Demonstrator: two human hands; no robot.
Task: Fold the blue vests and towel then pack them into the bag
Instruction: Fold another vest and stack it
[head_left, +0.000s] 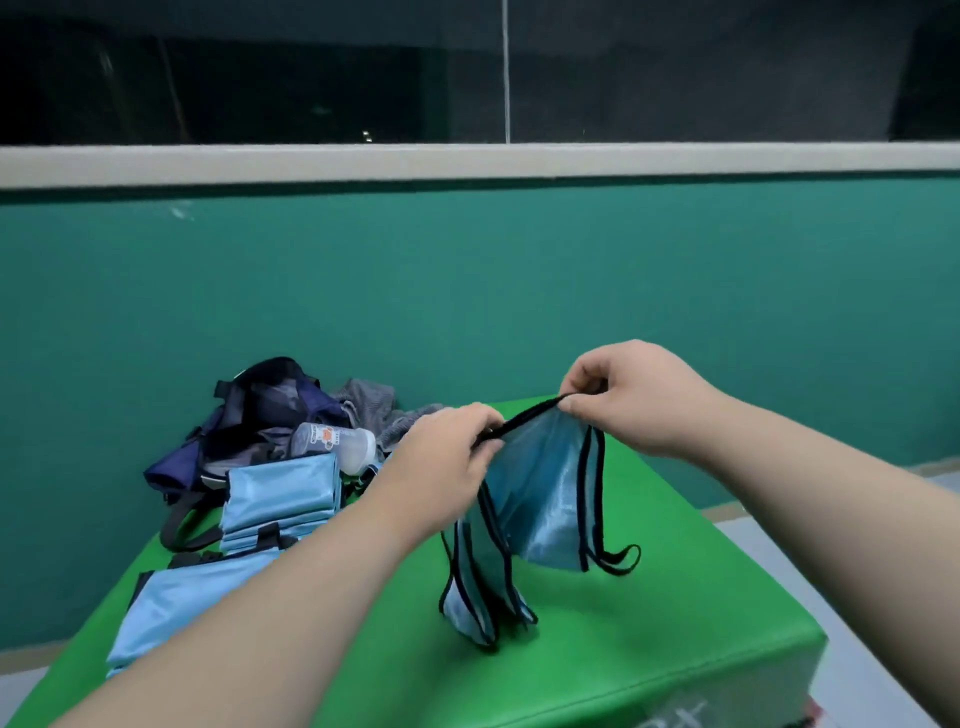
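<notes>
Front edge of the green padded tabletop (649, 665): faint white marking, illegible. My left hand (441, 462) and right hand (634, 400) each pinch the black-trimmed top edge of a blue vest (540, 493) hanging over the tabletop. Left: one flat vest (171, 613), then a folded vest stack (280, 493). Beyond: a bottle (337, 441) with an unreadable orange label, the navy bag (260, 410) and the grey towel (374, 405).

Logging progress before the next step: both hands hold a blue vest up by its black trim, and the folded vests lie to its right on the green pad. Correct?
Not quite. The head view shows the folded vests to the left of the held vest, beside the bag. Otherwise right: left hand and right hand pinch its black trim.
</notes>
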